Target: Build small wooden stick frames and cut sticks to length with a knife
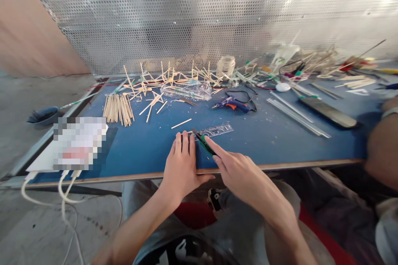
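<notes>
My right hand [238, 172] is wrapped round a green and black utility knife [203, 142], its tip pointing away to the left. The blade end is close to my left fingertips, over a clear plastic ruler [222, 130]. My left hand [183, 158] lies palm down with fingers stretched forward, pressing on the ruler's left end; its thumb reaches sideways at the table edge. Whether something lies under these fingertips is hidden. A short wooden stick [181, 124] rests just beyond them.
Behind lie a row of wooden sticks [117, 109], stick frames [168, 75], a plastic bag [186, 91] and a blue glue gun [234, 104]. Clear rods [298, 118] and a dark flat tool [329, 112] lie right. A white box with cables [43, 159] sits left. Another person's arm [384, 145] is at right.
</notes>
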`<state>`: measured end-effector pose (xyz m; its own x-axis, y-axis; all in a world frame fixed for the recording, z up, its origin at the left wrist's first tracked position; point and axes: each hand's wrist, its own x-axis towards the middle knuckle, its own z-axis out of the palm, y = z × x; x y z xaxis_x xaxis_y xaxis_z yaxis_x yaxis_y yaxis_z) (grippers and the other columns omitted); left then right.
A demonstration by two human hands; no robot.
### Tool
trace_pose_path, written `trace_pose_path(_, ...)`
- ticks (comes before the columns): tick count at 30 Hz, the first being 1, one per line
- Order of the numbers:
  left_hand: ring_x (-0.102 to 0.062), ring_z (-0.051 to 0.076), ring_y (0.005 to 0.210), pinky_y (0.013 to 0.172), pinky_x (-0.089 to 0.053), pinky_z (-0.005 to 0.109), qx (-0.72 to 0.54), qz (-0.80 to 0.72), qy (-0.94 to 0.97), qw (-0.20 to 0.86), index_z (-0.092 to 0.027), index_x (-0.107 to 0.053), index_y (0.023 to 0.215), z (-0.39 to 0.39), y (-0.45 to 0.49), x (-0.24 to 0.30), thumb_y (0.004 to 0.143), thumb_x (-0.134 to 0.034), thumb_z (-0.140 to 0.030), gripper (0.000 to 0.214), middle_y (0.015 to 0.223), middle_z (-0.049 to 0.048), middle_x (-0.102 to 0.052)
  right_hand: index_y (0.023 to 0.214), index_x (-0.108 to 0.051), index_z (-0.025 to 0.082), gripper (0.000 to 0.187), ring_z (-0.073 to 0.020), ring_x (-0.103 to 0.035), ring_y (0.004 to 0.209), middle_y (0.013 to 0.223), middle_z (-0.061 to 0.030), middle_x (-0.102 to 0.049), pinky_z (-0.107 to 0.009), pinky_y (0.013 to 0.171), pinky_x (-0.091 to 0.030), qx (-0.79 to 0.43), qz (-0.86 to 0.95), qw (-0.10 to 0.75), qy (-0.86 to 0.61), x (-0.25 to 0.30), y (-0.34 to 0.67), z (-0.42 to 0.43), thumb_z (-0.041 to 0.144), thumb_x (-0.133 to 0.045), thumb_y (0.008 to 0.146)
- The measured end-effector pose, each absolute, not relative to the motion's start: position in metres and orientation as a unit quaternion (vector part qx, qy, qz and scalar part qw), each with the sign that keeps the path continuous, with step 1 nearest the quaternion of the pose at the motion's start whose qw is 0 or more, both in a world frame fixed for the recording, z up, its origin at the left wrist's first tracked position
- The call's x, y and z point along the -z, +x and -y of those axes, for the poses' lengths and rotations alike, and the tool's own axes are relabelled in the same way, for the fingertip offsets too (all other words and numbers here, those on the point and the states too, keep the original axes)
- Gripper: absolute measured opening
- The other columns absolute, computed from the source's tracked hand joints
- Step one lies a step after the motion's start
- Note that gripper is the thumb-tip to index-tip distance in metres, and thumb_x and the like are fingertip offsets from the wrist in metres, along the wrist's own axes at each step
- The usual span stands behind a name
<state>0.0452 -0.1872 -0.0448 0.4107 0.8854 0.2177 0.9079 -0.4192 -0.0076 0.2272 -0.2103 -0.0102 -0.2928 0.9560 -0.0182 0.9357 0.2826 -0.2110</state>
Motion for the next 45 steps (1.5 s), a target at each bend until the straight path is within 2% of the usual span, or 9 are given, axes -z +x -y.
trace_pose_path(4, -0.027, 0.042, 0.155, 0.126, -0.031, 0.051, 0.090, 0.535, -0.838, 0.056, -0.002, -0.036, 0.159, 0.187, 0.045, 0.044, 0.076, -0.061, -0.081, 0.118, 0.168, 0.0229, -0.031, 0.167, -0.018, 0.023, 0.066, -0.0304, -0.076, 0.086, 0.101, -0.0108, -0.079, -0.038, 0.070, -0.056, -0.066, 0.787, 0.013, -0.613, 0.007, 0.218, 0.211, 0.021, -0.032, 0.103)
trace_pose_path(8, -0.028, 0.042, 0.155, 0.126, -0.031, 0.052, 0.086, 0.531, -0.841, 0.060, 0.000, -0.036, 0.158, 0.186, 0.045, 0.043, 0.079, -0.060, -0.077, 0.113, 0.166, 0.0246, -0.032, 0.167, -0.014, 0.022, 0.068, -0.0307, -0.076, 0.089, 0.104, -0.0115, -0.078, -0.038, 0.072, -0.056, -0.064, 0.776, -0.012, -0.627, 0.005, 0.211, 0.213, 0.017, -0.032, 0.102)
trace_pose_path(21, -0.029, 0.044, 0.154, 0.126, -0.031, 0.052, 0.079, 0.523, -0.845, 0.071, 0.002, -0.035, 0.158, 0.187, 0.045, 0.042, 0.082, -0.057, -0.075, 0.111, 0.166, 0.0261, -0.033, 0.166, -0.018, 0.019, 0.065, -0.0311, -0.076, 0.089, 0.104, -0.0101, -0.078, -0.039, 0.070, -0.055, -0.063, 0.770, 0.008, -0.634, 0.011, 0.209, 0.214, 0.017, -0.034, 0.103)
trace_pose_path(30, -0.028, 0.043, 0.154, 0.126, -0.031, 0.052, 0.084, 0.526, -0.844, 0.067, 0.000, -0.036, 0.159, 0.187, 0.044, 0.044, 0.079, -0.055, -0.082, 0.116, 0.166, 0.0253, -0.033, 0.166, -0.019, 0.019, 0.063, -0.0307, -0.076, 0.086, 0.101, -0.0110, -0.078, -0.039, 0.069, -0.057, -0.060, 0.775, 0.017, -0.628, 0.011, 0.208, 0.215, 0.020, -0.031, 0.104)
trace_pose_path(40, -0.028, 0.044, 0.155, 0.126, -0.031, 0.052, 0.090, 0.524, -0.845, 0.064, 0.000, -0.037, 0.158, 0.186, 0.044, 0.044, 0.080, -0.054, -0.083, 0.115, 0.165, 0.0256, -0.034, 0.167, -0.013, 0.020, 0.082, -0.0297, -0.075, 0.083, 0.097, -0.0098, -0.076, -0.039, 0.072, -0.057, -0.046, 0.775, 0.000, -0.630, 0.014, 0.206, 0.217, 0.005, -0.034, 0.090)
trace_pose_path(45, -0.028, 0.044, 0.154, 0.125, -0.032, 0.053, 0.091, 0.523, -0.845, 0.067, -0.001, -0.037, 0.158, 0.186, 0.044, 0.043, 0.080, -0.055, -0.083, 0.114, 0.165, 0.0257, -0.034, 0.167, -0.012, 0.017, 0.082, -0.0294, -0.074, 0.079, 0.094, -0.0094, -0.075, -0.038, 0.070, -0.056, -0.048, 0.777, 0.000, -0.628, 0.014, 0.205, 0.217, 0.004, -0.035, 0.089)
